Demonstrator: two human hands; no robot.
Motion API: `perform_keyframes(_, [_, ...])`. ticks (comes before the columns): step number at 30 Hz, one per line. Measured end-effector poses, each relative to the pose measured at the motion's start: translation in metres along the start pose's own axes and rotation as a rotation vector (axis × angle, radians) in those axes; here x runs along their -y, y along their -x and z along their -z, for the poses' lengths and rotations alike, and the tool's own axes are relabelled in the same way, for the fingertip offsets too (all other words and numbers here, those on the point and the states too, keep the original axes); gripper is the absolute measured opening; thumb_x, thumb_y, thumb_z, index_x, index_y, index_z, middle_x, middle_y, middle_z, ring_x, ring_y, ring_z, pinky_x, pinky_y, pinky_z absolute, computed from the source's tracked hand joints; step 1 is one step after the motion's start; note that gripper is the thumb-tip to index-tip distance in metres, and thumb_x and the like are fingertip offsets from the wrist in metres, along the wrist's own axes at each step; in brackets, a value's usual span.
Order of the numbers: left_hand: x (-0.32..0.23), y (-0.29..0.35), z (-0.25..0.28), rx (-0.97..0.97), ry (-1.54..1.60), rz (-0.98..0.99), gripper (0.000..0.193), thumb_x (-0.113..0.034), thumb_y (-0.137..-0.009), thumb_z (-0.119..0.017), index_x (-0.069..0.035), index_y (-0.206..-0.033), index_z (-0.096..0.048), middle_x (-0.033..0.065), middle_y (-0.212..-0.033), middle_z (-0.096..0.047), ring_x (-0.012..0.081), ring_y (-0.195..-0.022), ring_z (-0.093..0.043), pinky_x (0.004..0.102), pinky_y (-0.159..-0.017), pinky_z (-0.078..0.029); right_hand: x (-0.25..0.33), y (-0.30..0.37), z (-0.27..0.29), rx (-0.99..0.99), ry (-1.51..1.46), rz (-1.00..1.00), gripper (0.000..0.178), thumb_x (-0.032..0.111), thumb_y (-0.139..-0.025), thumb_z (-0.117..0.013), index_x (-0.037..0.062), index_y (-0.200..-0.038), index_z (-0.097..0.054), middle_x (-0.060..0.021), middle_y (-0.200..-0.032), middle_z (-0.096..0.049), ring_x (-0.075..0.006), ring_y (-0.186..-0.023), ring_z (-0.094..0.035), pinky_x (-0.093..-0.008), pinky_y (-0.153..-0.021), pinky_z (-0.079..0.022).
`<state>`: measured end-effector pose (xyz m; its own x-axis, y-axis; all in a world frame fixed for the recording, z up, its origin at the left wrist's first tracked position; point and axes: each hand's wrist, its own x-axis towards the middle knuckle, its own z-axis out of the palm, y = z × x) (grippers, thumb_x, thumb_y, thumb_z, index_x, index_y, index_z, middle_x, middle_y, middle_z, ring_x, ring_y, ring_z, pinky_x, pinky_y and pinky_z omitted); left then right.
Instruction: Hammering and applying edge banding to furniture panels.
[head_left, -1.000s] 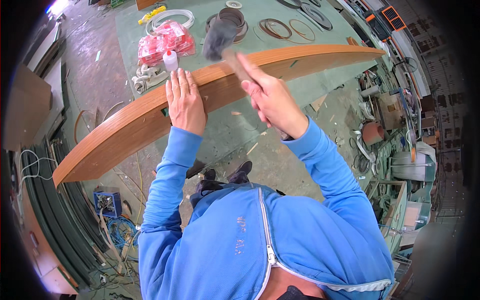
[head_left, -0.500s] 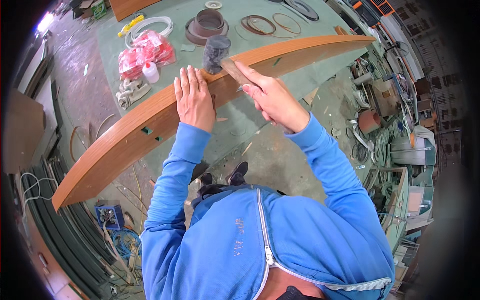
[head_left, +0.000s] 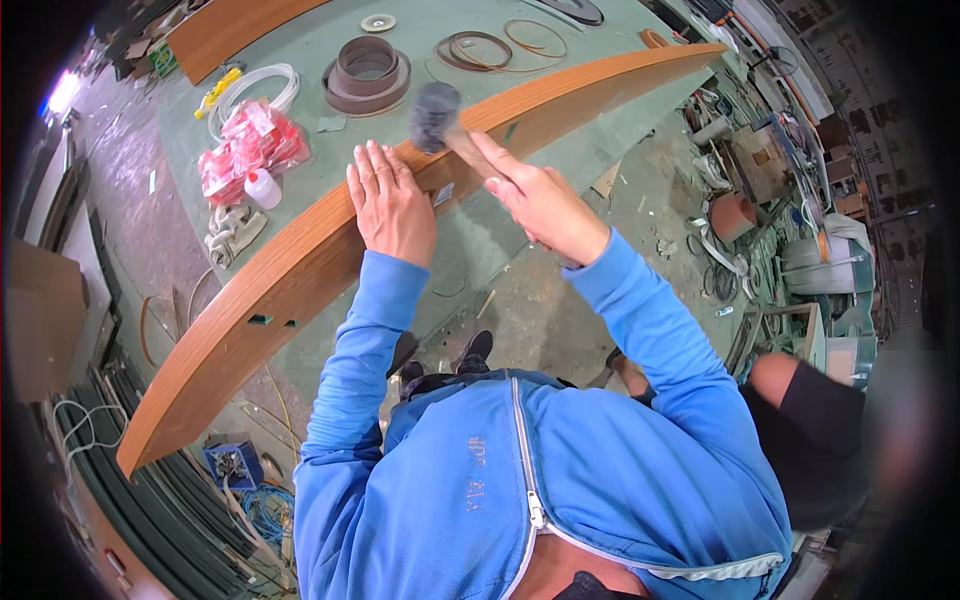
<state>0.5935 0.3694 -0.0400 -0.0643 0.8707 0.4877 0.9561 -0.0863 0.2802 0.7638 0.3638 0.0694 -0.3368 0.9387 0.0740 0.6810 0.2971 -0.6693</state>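
Observation:
A long curved wood-grain board [head_left: 270, 285] stretches from the lower left to the upper right, with small rectangular cutouts in its near face. My left hand [head_left: 393, 205] lies flat over its upper edge, fingers together and stretched out, pressing nothing else. In my right hand [head_left: 550, 215] is the wooden handle of a mallet [head_left: 435, 117]. The dark mallet head, slightly blurred, is at the board's edge just beyond my left fingertips; I cannot tell whether it touches. Below the mallet, a small pale piece [head_left: 443, 194] shows at a cutout beside my left hand.
On the green tabletop [head_left: 330, 210] are rolls of brown edge banding [head_left: 367, 80], thin coils [head_left: 475, 52], red-and-white packets [head_left: 255, 150], a white bottle [head_left: 262, 188] and gloves [head_left: 233, 235]. Another person's leg [head_left: 800, 430] is at the right. A blue box [head_left: 232, 463] and cables lie lower left.
The table and board sit further left and slightly rotated in view. A pale piece now shows near my left hand. Another person's leg has appeared at the right.

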Motion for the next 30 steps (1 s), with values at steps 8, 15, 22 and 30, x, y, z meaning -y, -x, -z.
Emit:
perform_keyframes(8, [-0.02, -0.013, -0.017, -0.037, -0.059, -0.002, 0.072, -0.021, -0.076, -0.07, 0.004, -0.136, -0.039, 0.0216, -0.143, -0.037, 0.0359, -0.137, -0.028, 0.0472, -0.114, -0.02, -0.037, -0.007, 0.015, -0.137, 0.174, 0.165, 0.048, 0.019, -0.095, -0.051, 0.0175, -0.141, -0.038, -0.0247, -0.077, -0.062, -0.0439, -0.069, -0.06, -0.0451, -0.06, -0.047])
perform_keyframes(15, [-0.044, -0.03, -0.038, -0.011, -0.083, -0.058, 0.07, -0.021, -0.079, -0.067, 0.007, -0.135, -0.038, 0.0229, -0.143, -0.036, 0.0391, -0.137, -0.027, 0.0504, -0.114, -0.018, -0.045, -0.018, 0.037, -0.022, -0.033, -0.045, 0.049, 0.017, -0.097, -0.046, 0.0262, -0.145, -0.036, 0.0006, -0.058, -0.043, -0.0074, -0.04, -0.038, -0.0252, -0.035, -0.036])
perform_keyframes(22, [-0.07, -0.046, -0.053, -0.002, -0.028, -0.03, 0.069, -0.022, -0.079, -0.066, 0.006, -0.136, -0.038, 0.0228, -0.144, -0.036, 0.0387, -0.137, -0.027, 0.0498, -0.114, -0.018, -0.076, -0.021, 0.053, -0.214, 0.01, 0.099, 0.048, 0.016, -0.098, -0.046, 0.0233, -0.144, -0.037, -0.0022, -0.057, -0.046, -0.0087, -0.041, -0.04, -0.0267, -0.036, -0.037])
perform_keyframes(30, [-0.108, -0.065, -0.072, 0.006, -0.129, 0.004, 0.072, -0.021, -0.078, -0.068, 0.002, -0.139, -0.036, 0.0193, -0.145, -0.036, 0.0357, -0.138, -0.028, 0.0473, -0.113, -0.02, -0.117, -0.036, 0.09, -0.109, -0.02, 0.064, 0.047, 0.02, -0.096, -0.048, 0.0154, -0.142, -0.038, -0.0131, -0.063, -0.052, -0.0248, -0.051, -0.049, -0.0357, -0.047, -0.042])
